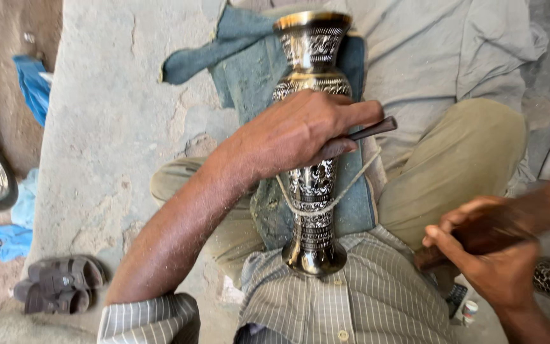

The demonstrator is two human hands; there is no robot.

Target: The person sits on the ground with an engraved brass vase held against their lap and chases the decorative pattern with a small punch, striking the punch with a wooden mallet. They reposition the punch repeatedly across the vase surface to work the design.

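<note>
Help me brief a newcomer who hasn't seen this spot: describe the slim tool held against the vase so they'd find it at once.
Start at the tall engraved brass vase lying across the seated person's lap on a blue cloth. The left hand rests over its middle. Jutting from those fingers toward the right is the tool: a short, dark, straight rod, plain and unpatterned unlike the ornate vase beneath it.

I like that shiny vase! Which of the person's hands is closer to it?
The left. The left hand rests right on the vase, pressing a dark tool against it. The right hand is off to the side, apart from the vase, gripping a wooden handle.
</note>
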